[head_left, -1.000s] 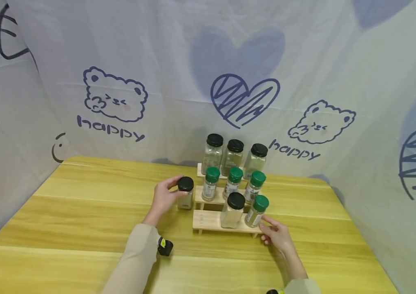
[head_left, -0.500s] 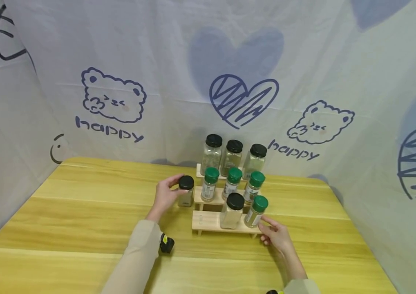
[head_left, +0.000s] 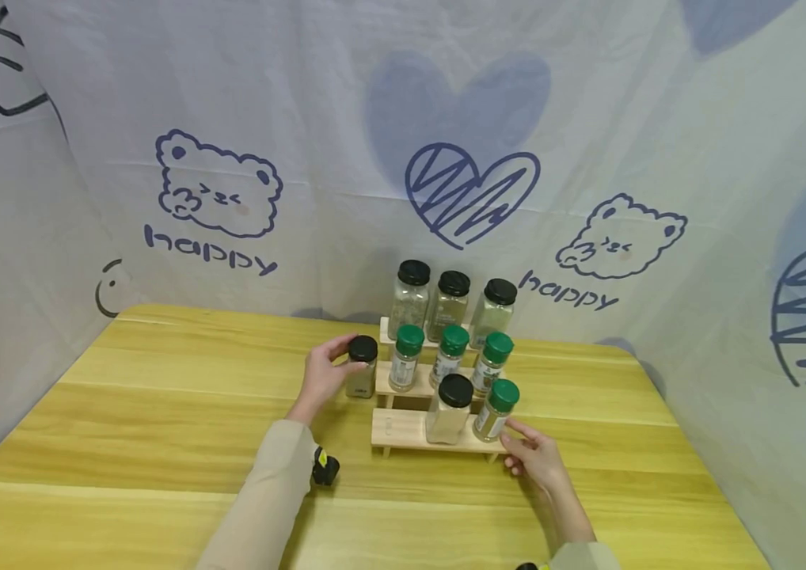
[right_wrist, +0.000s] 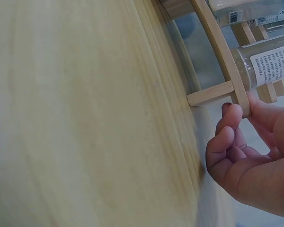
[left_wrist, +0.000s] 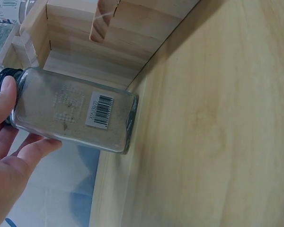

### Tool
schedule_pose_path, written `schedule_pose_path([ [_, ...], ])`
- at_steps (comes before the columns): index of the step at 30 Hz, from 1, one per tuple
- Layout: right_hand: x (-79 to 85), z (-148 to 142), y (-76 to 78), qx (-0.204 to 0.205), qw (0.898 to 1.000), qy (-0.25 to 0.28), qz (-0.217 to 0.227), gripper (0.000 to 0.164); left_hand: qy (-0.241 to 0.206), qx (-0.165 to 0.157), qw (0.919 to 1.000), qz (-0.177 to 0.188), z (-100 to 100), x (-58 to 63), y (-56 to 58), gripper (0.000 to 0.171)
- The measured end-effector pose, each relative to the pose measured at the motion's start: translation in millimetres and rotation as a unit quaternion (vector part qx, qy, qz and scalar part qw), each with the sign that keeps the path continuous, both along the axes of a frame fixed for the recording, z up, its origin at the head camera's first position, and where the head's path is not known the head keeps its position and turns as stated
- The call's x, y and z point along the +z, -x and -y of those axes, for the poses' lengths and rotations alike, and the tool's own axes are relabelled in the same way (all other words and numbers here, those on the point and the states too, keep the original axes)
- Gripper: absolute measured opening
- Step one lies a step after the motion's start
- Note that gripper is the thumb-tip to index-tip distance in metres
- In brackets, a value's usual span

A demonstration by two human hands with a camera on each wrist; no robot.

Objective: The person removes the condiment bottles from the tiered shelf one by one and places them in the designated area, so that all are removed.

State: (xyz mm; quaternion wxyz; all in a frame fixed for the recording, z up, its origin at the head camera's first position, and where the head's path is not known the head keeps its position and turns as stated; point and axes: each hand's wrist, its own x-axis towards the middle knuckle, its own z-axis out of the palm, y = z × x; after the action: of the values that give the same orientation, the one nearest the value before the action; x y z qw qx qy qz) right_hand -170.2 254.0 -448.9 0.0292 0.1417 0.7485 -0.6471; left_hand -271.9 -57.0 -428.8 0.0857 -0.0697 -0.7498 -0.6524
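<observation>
My left hand (head_left: 323,377) grips a square glass spice jar (left_wrist: 75,109) near its black lid, thumb on one side and fingers on the other. The jar is upright beside the left end of the wooden tiered rack (head_left: 392,431), and a barcode label shows on its side in the left wrist view. My right hand (right_wrist: 255,161) pinches the right end of the rack's lowest step between thumb and curled fingers. Close to that thumb stands a green-lidded spice jar (head_left: 496,412). A larger black-lidded jar (head_left: 449,416) stands to its left on the same step.
Three green-capped jars (head_left: 448,360) stand on the middle step. Behind them, three black-capped jars (head_left: 451,305) occupy the top step. The rack stands on a wood-grain table (head_left: 182,412), with a printed cloth (head_left: 346,119) hanging along its back edge.
My left hand has moved slightly away from me and to the right, with the black-lidded jar in it. The right hand keeps its place at the rack's corner.
</observation>
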Motion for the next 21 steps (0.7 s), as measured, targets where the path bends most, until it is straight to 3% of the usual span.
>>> schedule_pose_path([
  [7, 0.7, 0.5, 1.0, -0.004, 1.000, 0.009, 0.008, 0.043, 0.002, -0.002, 0.9999, 0.017, 0.6, -0.5, 1.7, 0.049],
  [15, 2.5, 0.5, 1.7, -0.003, 1.000, 0.003, 0.010, 0.043, -0.056, -0.009, 0.9982, 0.020, 2.0, -2.9, -1.3, 0.048],
  [21, 0.6, 0.6, 1.1, -0.004, 1.000, 0.005, 0.017, 0.044, -0.058, 0.026, 0.9978, 0.020, 4.9, -6.8, -8.7, 0.040],
])
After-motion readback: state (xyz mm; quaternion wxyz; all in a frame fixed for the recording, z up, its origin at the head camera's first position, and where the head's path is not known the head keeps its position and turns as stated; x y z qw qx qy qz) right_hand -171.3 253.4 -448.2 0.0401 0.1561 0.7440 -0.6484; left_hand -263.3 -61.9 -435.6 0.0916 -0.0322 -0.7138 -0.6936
